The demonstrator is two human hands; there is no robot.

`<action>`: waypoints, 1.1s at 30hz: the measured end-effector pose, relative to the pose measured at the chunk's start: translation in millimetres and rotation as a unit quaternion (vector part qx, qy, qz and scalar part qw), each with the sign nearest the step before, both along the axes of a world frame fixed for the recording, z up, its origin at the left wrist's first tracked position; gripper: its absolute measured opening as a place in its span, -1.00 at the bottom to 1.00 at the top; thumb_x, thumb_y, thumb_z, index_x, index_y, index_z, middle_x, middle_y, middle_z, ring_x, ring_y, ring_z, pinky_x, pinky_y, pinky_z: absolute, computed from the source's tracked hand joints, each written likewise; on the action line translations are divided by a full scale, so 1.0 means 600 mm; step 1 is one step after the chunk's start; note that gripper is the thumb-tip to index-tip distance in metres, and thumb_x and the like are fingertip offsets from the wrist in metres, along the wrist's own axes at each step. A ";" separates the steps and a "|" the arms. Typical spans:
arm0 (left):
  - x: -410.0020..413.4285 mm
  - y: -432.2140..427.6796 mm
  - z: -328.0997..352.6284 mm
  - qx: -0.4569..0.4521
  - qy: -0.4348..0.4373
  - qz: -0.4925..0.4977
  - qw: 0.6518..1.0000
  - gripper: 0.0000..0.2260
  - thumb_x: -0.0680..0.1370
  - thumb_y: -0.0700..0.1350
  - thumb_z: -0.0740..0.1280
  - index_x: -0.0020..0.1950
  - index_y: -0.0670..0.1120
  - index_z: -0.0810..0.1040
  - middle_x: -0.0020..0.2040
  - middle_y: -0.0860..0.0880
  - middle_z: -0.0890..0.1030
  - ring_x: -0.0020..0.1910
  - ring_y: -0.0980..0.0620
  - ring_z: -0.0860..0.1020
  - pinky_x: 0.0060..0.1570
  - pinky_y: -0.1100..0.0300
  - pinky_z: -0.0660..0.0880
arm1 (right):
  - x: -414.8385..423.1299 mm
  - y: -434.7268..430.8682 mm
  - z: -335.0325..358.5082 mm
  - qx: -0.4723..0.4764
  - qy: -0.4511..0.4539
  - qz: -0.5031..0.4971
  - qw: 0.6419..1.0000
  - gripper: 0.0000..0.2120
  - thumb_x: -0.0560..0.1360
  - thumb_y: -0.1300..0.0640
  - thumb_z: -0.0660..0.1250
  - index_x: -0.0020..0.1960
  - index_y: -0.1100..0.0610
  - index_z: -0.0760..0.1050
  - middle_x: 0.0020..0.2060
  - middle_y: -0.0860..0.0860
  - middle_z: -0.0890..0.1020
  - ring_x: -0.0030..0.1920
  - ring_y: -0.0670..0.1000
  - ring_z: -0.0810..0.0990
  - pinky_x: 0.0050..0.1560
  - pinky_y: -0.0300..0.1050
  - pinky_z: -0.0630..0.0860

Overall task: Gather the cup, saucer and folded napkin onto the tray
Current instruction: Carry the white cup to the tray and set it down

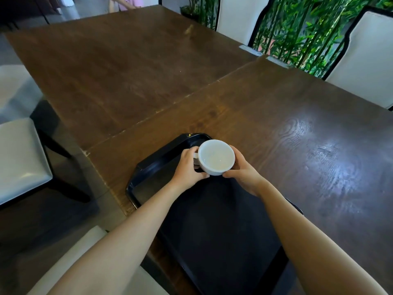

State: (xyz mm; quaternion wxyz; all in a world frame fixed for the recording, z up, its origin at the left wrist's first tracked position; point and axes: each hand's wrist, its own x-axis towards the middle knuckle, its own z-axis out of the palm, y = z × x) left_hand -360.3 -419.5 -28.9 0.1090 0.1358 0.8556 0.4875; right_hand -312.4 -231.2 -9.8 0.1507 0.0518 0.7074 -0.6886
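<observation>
A white cup (216, 156) is held over the far end of a black tray (212, 220) that lies on the near part of the wooden table. My left hand (189, 167) grips the cup at its handle side. My right hand (244, 171) cups its right wall. The cup stands upright with its inside showing pale. Whether its base touches the tray is hidden by my hands. No saucer or folded napkin is in view.
The dark wooden table (276, 124) stretches far ahead and to the right, made of two joined tops. White chairs (365, 58) stand along the far right side and one (19, 158) on the left. Green plants (302, 28) lie behind the chairs. A person (125, 2) stands at the far end.
</observation>
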 end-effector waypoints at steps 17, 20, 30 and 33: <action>-0.011 0.009 -0.001 -0.025 0.008 0.017 1.000 -0.21 0.30 -0.20 0.55 0.42 -0.04 0.22 0.36 -0.12 0.26 0.14 0.02 0.47 0.15 0.19 0.45 | -0.016 0.001 -0.002 0.019 -0.026 -0.033 0.999 -0.23 0.30 0.43 0.33 0.36 -0.14 0.24 0.31 0.01 0.36 0.32 0.08 0.33 0.23 -0.03 0.43; -0.009 0.007 0.005 -0.037 -0.008 0.019 0.999 -0.14 0.31 -0.20 0.55 0.47 -0.03 0.12 0.41 -0.14 0.21 0.25 -0.07 0.45 0.25 0.05 0.45 | -0.015 0.004 0.005 0.045 -0.039 -0.034 0.998 -0.27 0.34 0.42 0.35 0.35 -0.12 0.24 0.31 0.01 0.37 0.32 0.09 0.34 0.25 -0.01 0.40; -0.010 -0.030 0.071 -0.197 -0.137 -0.041 0.970 -0.05 0.37 -0.12 0.50 0.53 -0.05 -0.10 0.51 -0.13 0.18 0.44 -0.14 0.25 0.37 -0.07 0.30 | 0.023 0.030 0.069 0.232 -0.108 0.021 0.966 -0.18 0.43 0.29 0.40 0.52 0.06 0.01 0.50 0.08 0.19 0.45 0.13 0.25 0.40 0.08 0.28; -0.005 -0.039 0.107 -0.259 -0.173 -0.073 0.947 -0.13 0.43 -0.08 0.45 0.53 -0.07 -0.07 0.50 -0.13 0.22 0.42 -0.13 0.29 0.33 -0.03 0.36 | 0.045 0.048 0.096 0.326 -0.124 0.070 0.935 -0.17 0.43 0.23 0.41 0.52 0.08 -0.01 0.50 0.09 0.20 0.47 0.13 0.22 0.44 0.12 0.22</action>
